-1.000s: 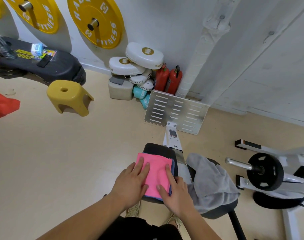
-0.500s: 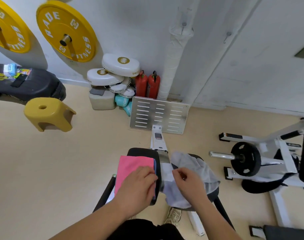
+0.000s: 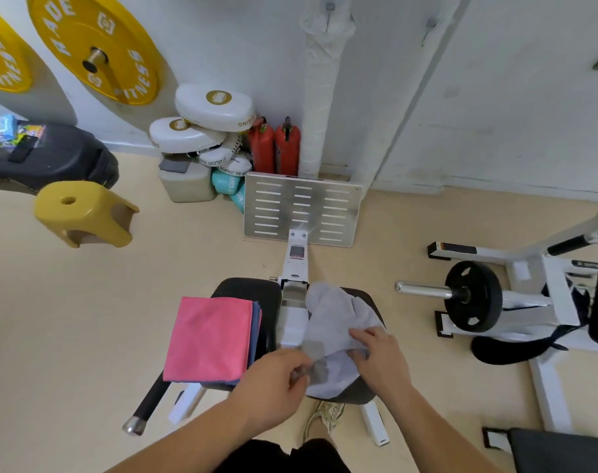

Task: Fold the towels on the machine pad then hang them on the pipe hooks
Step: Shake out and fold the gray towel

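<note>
Machine pad (image 3: 360,392), grey towel (image 3: 338,312) in hands (image 3: 270,384) (image 3: 382,356)

1. pink towel (image 3: 208,339): folded into a flat, neat rectangle, lying on top of the stack at the left, its near-left corner hanging past the pad's edge.
2. blue towel (image 3: 256,331): folded under the pink one, only thin layered edges showing along its right side and near edge.
3. grey towel (image 3: 338,319): unfolded and rumpled, spread over the right pad (image 3: 370,300), its near edge pinched by the left hand (image 3: 273,384) and the right hand (image 3: 379,356).
4. left pad (image 3: 249,291): black, bearing the folded stack.
5. pipe (image 3: 319,97): white, wrapped, upright against the wall, with a small hook (image 3: 329,10) near its top.
</note>
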The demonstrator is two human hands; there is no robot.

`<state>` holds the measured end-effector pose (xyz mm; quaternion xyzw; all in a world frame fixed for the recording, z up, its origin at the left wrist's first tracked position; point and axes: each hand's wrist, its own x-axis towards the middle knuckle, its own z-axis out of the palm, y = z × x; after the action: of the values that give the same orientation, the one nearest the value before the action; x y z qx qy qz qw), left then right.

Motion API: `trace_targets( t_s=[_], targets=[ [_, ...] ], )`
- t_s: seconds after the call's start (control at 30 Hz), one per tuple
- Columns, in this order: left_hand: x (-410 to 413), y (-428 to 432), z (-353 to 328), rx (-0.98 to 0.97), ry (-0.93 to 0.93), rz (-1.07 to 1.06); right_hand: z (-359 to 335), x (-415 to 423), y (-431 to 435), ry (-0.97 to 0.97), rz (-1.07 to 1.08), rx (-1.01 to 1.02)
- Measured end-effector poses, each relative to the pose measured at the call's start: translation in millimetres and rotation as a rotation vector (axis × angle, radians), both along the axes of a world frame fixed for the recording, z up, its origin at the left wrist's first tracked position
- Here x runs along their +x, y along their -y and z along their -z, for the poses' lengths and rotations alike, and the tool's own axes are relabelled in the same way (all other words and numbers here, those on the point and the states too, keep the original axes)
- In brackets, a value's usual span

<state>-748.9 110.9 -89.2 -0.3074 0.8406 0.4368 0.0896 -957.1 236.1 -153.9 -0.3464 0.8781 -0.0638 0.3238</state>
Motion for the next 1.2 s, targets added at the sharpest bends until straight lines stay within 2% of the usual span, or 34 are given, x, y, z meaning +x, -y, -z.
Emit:
trace_targets(
  t_s=[0.2,0.3,0.43,0.57,0.67,0.77,0.93,1.07,1.13,1.2],
  targets=[
    [-10,-10,-9,0.007,-0.001,-0.073,-27,-5,-1,0.051,0.03,-0.107],
    [-27,-12,-27,0.003,-0.099,-0.091,-71,3,6,0.103,0.099,-0.205],
    [-47,-6,-58,-0.063,-0.249,-0.105,-138,18,21,0.166,0.034,-0.322],
    [-45,19,-85,-0.104,-0.363,-0.164,-192,25,21,0.245,0.203,-0.461],
    [-39,37,-111,-0.115,-0.449,-0.173,-219,32,10,0.311,0.249,-0.465],
    [-30,44,-129,-0.149,-0.445,-0.131,-229,45,-10,0.347,0.344,-0.548],
    [-10,27,-152,0.1,-0.485,-0.093,-224,70,-50,0.274,0.496,-0.642],
    [10,-1,-173,0.137,-0.502,0.056,-224,89,-76,0.339,0.554,-0.701],
    [14,-18,-182,0.123,-0.501,0.133,-236,93,-87,0.321,0.542,-0.741],
    [13,-43,-189,0.112,-0.558,0.188,-252,96,-101,0.261,0.413,-0.758]
  ],
)
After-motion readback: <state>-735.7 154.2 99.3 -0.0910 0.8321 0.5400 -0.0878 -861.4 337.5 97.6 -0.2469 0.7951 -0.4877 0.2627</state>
